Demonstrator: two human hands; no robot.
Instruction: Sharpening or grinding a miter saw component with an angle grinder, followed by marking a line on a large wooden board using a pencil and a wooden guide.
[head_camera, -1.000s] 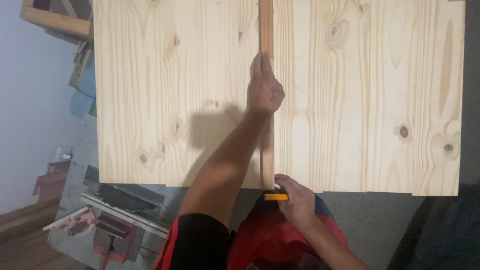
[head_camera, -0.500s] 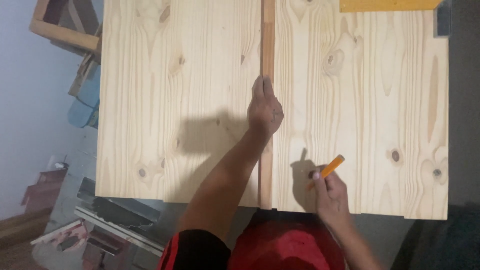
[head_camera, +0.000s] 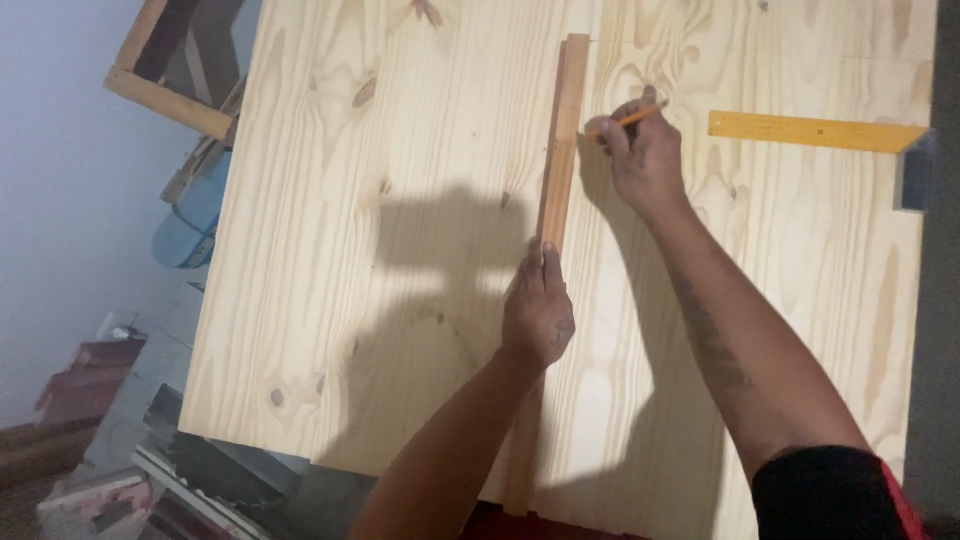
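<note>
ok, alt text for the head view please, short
The left hand presses a narrow wooden strip flat on a pale pine board, while the right hand holds an orange pencil beside the strip's far end. A yellow square ruler lies on the board to the right.

Pale knotted pine board (head_camera: 400, 250), reddish-brown wooden strip (head_camera: 562, 140), orange pencil (head_camera: 628, 120), yellow ruler (head_camera: 810, 131), blue wall (head_camera: 60, 180).

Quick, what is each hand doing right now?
Left hand: flat and open, pressing the wooden strip onto the pine board.
Right hand: fingers closed on an orange pencil beside the strip.
</note>
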